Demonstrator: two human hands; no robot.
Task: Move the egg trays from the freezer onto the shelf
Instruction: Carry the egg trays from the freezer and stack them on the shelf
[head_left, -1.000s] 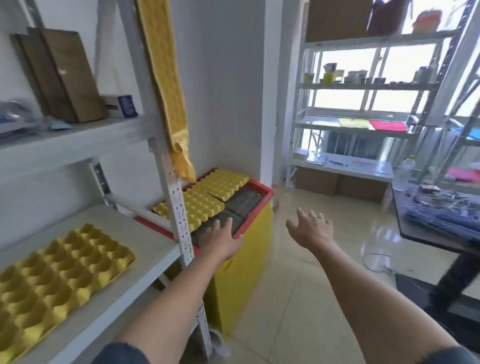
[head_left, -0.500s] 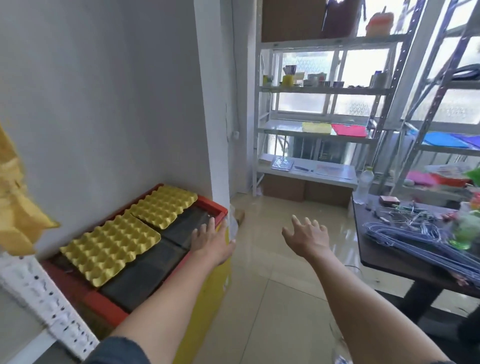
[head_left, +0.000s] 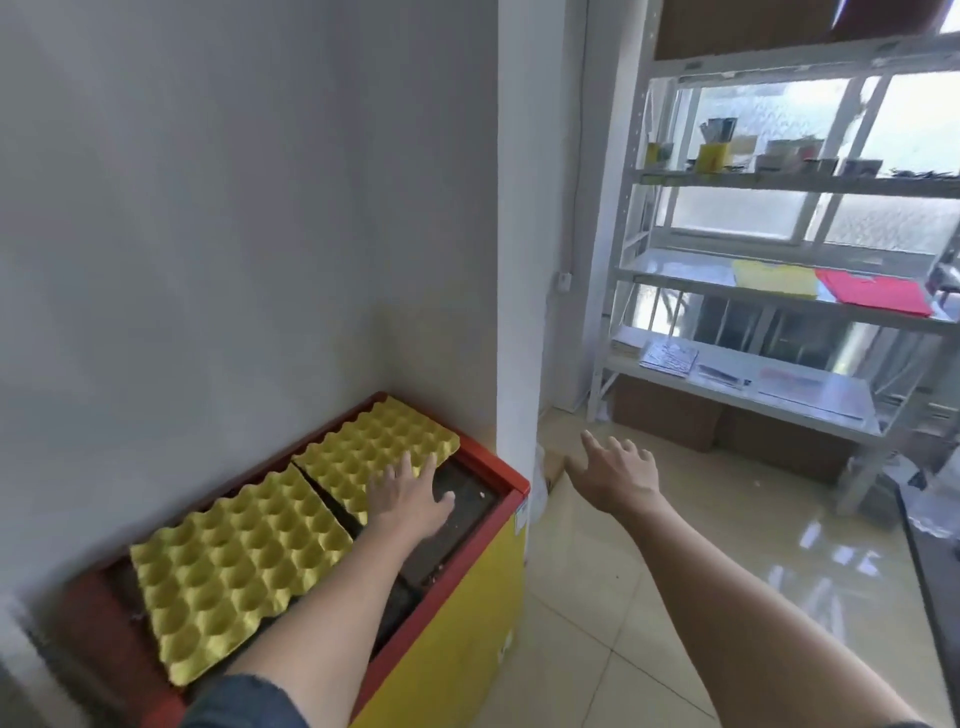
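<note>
Two yellow egg trays lie side by side on the dark lid of a chest freezer (head_left: 457, 613) with a red rim and yellow front. The near tray (head_left: 234, 577) sits at the left, the far tray (head_left: 363, 452) by the wall corner. My left hand (head_left: 410, 493) hovers with fingers spread over the near right corner of the far tray and the dark lid; whether it touches is unclear. My right hand (head_left: 618, 475) is open in the air to the right of the freezer, above the floor, holding nothing.
A grey wall runs behind the freezer, with a white pillar (head_left: 514, 260) at its far end. White metal shelving (head_left: 779, 291) with papers and small items stands by the window at the back right, cardboard boxes beneath. A dark table edge (head_left: 930, 571) is at the right. Glossy tiled floor.
My view has swung right and closer to the freezer; the left shelf and its tray have left the frame. My left hand has reached over the far tray, and my right hand has stayed open.
</note>
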